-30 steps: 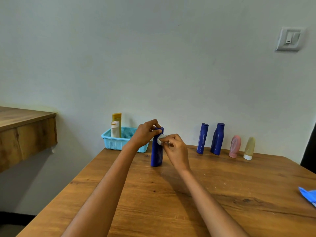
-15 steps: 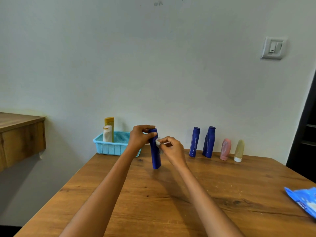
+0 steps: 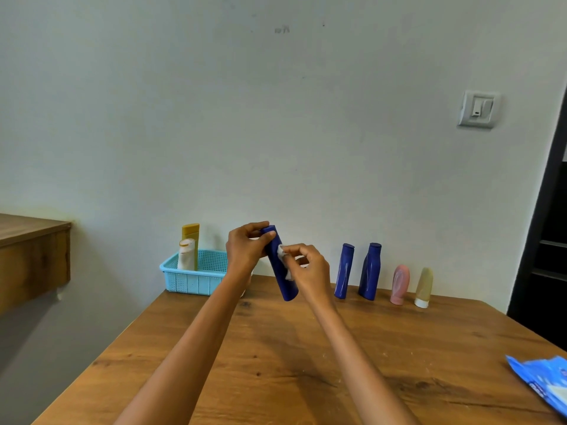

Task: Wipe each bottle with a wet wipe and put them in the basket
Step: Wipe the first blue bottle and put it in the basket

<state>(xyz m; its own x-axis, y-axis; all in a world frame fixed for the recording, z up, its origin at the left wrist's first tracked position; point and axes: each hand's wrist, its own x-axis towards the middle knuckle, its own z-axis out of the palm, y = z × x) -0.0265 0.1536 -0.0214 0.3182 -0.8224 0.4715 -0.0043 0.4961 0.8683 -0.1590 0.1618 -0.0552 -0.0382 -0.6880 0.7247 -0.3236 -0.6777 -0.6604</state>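
Head view: a blue bottle held tilted above the table, wipe working its side.

Nearest, at the right edge, the blue wipes pack (image 3: 543,382) lies on the wooden table (image 3: 276,363). Further in, the left hand (image 3: 245,246) grips the blue bottle (image 3: 280,268) around its cap end, fingers curled, while the right hand (image 3: 306,268) pinches a crumpled wet wipe (image 3: 283,253) against its side. It looks like light, stiff, smooth plastic, likely slick once damp, so a firm hold near the top seems wise. Beyond, two dark blue bottles (image 3: 357,271), a pink bottle (image 3: 399,283) and a cream bottle (image 3: 424,286) stand along the wall. Left, the turquoise basket (image 3: 193,280) holds a white bottle (image 3: 186,254) and a yellow bottle (image 3: 190,233); nothing blocks the path there.
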